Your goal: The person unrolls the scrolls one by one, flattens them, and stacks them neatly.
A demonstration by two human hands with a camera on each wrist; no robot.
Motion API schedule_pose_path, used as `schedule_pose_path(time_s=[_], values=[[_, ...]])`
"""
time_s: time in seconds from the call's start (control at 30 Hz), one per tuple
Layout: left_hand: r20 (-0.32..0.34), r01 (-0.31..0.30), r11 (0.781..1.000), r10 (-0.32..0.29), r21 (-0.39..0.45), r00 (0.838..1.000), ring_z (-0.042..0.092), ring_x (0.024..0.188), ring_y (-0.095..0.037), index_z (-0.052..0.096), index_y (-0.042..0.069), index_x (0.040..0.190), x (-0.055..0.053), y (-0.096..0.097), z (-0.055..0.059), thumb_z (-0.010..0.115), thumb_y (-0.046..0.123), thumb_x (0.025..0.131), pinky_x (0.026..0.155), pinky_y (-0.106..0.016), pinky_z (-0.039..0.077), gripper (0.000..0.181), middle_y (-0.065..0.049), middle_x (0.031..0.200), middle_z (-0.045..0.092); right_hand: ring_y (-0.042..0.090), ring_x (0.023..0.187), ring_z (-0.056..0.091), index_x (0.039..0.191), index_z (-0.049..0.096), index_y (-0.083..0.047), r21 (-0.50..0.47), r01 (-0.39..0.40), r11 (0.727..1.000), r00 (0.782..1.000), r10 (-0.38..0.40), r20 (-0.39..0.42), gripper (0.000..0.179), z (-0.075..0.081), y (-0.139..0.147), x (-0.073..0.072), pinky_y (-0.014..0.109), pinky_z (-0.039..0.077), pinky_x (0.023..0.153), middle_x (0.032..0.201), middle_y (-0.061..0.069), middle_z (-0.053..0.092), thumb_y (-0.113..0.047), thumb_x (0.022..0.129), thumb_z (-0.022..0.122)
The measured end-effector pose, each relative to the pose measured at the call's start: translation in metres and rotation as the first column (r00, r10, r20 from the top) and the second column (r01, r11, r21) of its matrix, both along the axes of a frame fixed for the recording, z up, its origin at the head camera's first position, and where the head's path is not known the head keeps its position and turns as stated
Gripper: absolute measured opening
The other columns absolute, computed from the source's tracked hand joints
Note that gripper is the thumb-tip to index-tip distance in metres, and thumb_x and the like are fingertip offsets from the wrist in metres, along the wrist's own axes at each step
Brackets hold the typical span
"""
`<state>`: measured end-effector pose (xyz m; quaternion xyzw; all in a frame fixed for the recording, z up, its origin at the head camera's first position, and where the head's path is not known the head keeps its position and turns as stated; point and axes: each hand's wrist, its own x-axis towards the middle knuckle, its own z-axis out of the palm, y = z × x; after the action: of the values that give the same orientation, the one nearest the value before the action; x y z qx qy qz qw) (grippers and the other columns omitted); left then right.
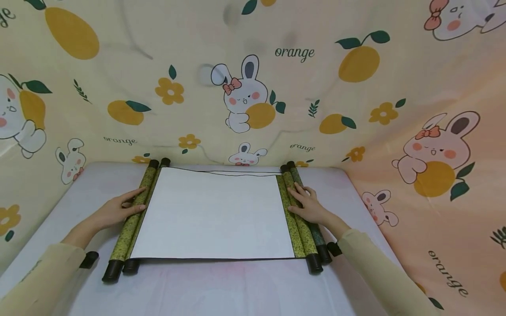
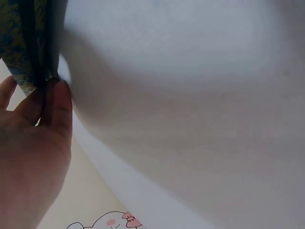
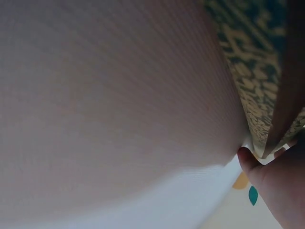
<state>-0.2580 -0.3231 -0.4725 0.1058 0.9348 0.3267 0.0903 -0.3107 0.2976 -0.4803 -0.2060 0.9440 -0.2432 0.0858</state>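
Observation:
A paper scroll (image 1: 213, 215) lies partly unrolled on the white table, its visible sheet blank. Two yellow-green patterned rolls with black end knobs stand side by side along its left edge. My left hand (image 1: 112, 211) holds the outer left roll (image 1: 125, 232), thumb and fingers across it; the left wrist view shows that hand (image 2: 38, 143) at the roll (image 2: 21, 43). At the right edge my right hand (image 1: 310, 207) grips a yellow-green roll (image 1: 302, 230), beside a darker green roll (image 1: 318, 237). In the right wrist view, part of the right hand (image 3: 281, 179) touches the patterned roll (image 3: 255, 90).
The white tabletop (image 1: 213, 287) extends in front of the scroll and to both sides. A cream and peach cloth (image 1: 189, 39) printed with rabbits and oranges hangs behind and around the table. Dark wrist straps show at both sleeves.

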Motion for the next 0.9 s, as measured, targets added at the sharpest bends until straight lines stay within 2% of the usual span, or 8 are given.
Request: schedule_pose_path(time_s=[0.3, 0.53, 0.73, 0.8, 0.9], values=[[-0.006, -0.026, 0.999, 0.026, -0.033, 1.000, 0.047, 0.128, -0.065, 0.029, -0.002, 0.161, 0.000, 0.002, 0.000, 0.057, 0.040, 0.108, 0.097, -0.074, 0.044, 0.074, -0.047, 0.150, 0.034, 0.053, 0.153, -0.002, 0.164, 0.028, -0.006, 0.011, 0.004, 1.000, 1.000, -0.004, 0.000, 0.073, 0.002, 0.000, 0.000, 0.080, 0.018, 0.111, 0.172, 0.023, 0.008, -0.031, 0.106, 0.063], [0.004, -0.042, 0.999, 0.042, -0.014, 0.999, 0.046, 0.129, -0.065, 0.028, -0.006, 0.160, -0.004, 0.002, 0.002, 0.055, 0.041, 0.108, 0.098, -0.073, 0.043, 0.075, -0.047, 0.152, 0.031, 0.053, 0.154, 0.001, 0.165, 0.026, -0.004, -0.005, -0.030, 1.000, 0.999, 0.030, 0.016, 0.076, 0.006, -0.001, -0.005, 0.080, 0.016, 0.112, 0.171, 0.025, 0.008, -0.028, 0.104, 0.065], [-0.013, -0.055, 0.998, 0.055, -0.016, 0.998, 0.047, 0.128, -0.064, 0.023, -0.011, 0.159, -0.004, 0.004, 0.003, 0.057, 0.041, 0.107, 0.098, -0.071, 0.045, 0.082, -0.046, 0.153, 0.028, 0.052, 0.155, 0.006, 0.165, 0.024, -0.003, -0.064, -0.030, 0.998, 0.998, 0.033, 0.055, 0.078, 0.017, 0.001, -0.007, 0.077, 0.019, 0.114, 0.172, 0.025, 0.007, -0.024, 0.103, 0.066], [-0.023, -0.058, 0.998, 0.057, -0.027, 0.998, 0.044, 0.129, -0.064, 0.020, -0.013, 0.159, -0.003, 0.004, 0.005, 0.058, 0.043, 0.106, 0.099, -0.073, 0.043, 0.086, -0.046, 0.154, 0.026, 0.051, 0.155, 0.008, 0.165, 0.023, -0.003, -0.070, -0.023, 0.997, 0.999, 0.025, 0.036, 0.077, 0.021, 0.002, -0.007, 0.075, 0.021, 0.115, 0.172, 0.024, 0.006, -0.024, 0.104, 0.065], [-0.042, -0.059, 0.996, 0.056, -0.062, 0.998, 0.032, 0.136, -0.067, 0.017, -0.013, 0.159, 0.002, 0.003, 0.010, 0.058, 0.047, 0.105, 0.104, -0.078, 0.033, 0.091, -0.046, 0.156, 0.020, 0.050, 0.155, 0.011, 0.165, 0.022, -0.003, -0.076, 0.001, 0.997, 1.000, -0.002, -0.008, 0.077, 0.029, 0.004, -0.001, 0.074, 0.022, 0.115, 0.173, 0.022, 0.006, -0.027, 0.105, 0.064]])
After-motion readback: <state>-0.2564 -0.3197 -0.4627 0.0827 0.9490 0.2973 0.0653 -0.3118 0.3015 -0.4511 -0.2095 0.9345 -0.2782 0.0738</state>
